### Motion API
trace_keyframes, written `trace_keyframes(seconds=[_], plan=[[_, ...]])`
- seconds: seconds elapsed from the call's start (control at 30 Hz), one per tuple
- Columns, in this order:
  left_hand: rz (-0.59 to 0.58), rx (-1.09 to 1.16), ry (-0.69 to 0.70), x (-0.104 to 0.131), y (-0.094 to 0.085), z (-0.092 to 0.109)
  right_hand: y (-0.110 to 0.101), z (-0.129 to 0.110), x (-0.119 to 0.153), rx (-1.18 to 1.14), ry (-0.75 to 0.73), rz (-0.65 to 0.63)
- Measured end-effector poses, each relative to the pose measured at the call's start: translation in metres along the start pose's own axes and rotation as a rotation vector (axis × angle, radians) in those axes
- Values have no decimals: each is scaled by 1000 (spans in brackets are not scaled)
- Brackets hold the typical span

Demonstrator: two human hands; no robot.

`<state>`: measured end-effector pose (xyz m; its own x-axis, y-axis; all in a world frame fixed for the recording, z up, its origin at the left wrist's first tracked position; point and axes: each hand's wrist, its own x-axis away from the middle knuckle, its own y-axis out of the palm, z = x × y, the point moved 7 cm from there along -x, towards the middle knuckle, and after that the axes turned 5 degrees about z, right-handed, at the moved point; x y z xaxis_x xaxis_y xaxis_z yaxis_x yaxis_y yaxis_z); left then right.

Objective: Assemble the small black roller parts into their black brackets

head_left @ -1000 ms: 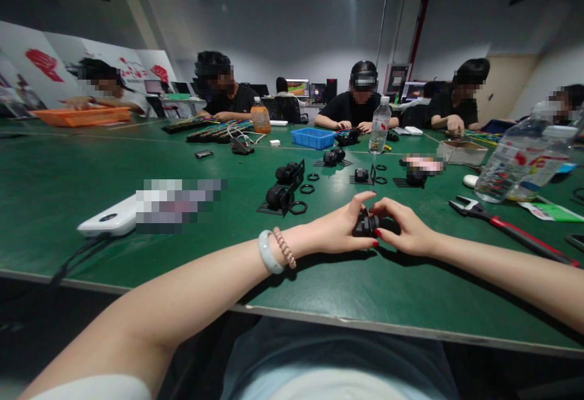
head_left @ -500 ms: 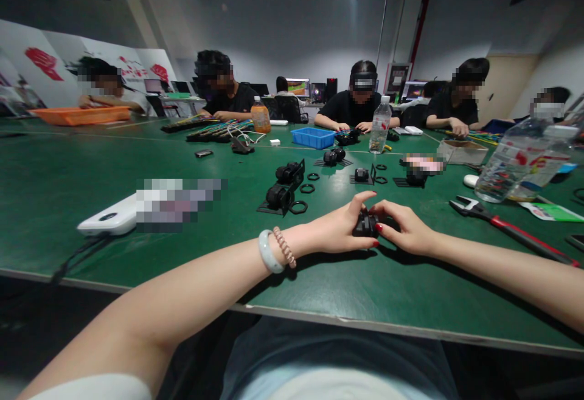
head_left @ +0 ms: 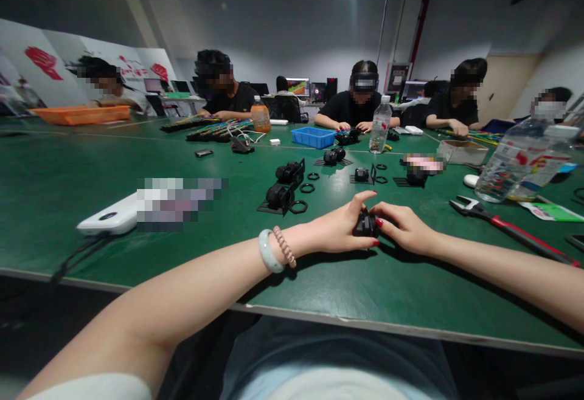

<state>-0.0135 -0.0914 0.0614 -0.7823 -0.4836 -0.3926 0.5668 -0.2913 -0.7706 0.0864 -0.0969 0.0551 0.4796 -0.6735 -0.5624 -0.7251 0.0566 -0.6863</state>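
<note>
Just above the green table top, a small black plastic part (head_left: 364, 225) sits between my two hands. My left hand (head_left: 340, 228) grips it from the left, with the thumb raised and a finger along its near side. From the right, my right hand (head_left: 404, 225) pinches its edge with thumb and fingertips. The part's underside and far side are hidden by my fingers. Beyond my left hand stand black fittings on slotted plates (head_left: 279, 196), and a black hexagonal ring nut (head_left: 298, 207) lies beside them. Another black fitting (head_left: 362, 174) stands farther back, near more ring nuts (head_left: 381, 180).
Red-handled adjustable pliers (head_left: 506, 227) lie at right, before clear plastic bottles (head_left: 506, 160). A white power bank (head_left: 109, 216) with a cable lies at left. A blue tray (head_left: 313, 137) and an orange drink bottle (head_left: 260, 115) stand farther back. Several people work across the table.
</note>
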Motion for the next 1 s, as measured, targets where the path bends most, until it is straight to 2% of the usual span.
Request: trace_keyframes(seconds=[0.4,0.7,1.0], plan=[[7,6,6,0,-1,1,-2,5,1,-4,0,51],[26,21,21,0,-2,3,-2,-14,4,-4,-170,53],[-6,-11,21,1,-1,2,2,-16,6,14,-204,41]])
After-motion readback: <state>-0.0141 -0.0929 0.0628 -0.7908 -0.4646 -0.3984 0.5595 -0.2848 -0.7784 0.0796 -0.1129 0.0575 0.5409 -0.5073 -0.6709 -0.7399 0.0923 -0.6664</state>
